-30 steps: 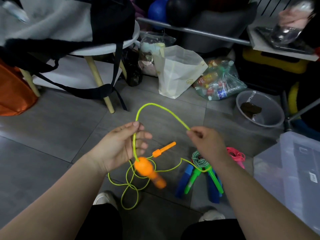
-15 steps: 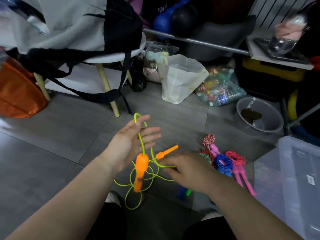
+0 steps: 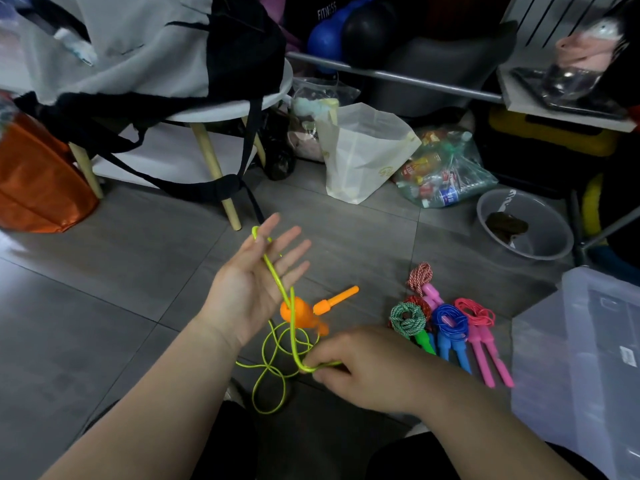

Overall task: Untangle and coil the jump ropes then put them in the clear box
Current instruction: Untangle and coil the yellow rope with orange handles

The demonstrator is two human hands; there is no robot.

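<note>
My left hand (image 3: 258, 282) is held palm up with straight fingers, and the yellow-green jump rope (image 3: 277, 344) loops over its fingertips and runs down the palm. One orange handle (image 3: 298, 311) hangs below that palm; the other orange handle (image 3: 337, 299) lies on the floor. My right hand (image 3: 363, 365) pinches the rope low, near my lap. Loose loops of the rope lie on the floor between my arms. Several coiled ropes (image 3: 446, 327) in green, blue, red and pink lie to the right. The clear box (image 3: 581, 358) stands at the far right.
A white round table (image 3: 221, 109) with wooden legs holds a grey and black bag (image 3: 145, 46) ahead to the left. An orange bag (image 3: 38, 181) sits at the far left. A white paper bag (image 3: 363, 154), a bag of bottles (image 3: 443, 171) and a grey basin (image 3: 524, 225) stand behind the ropes.
My left hand went from gripping the rope to flat with the rope draped over it. My right hand dropped from chest height down and pulled the rope toward my lap.
</note>
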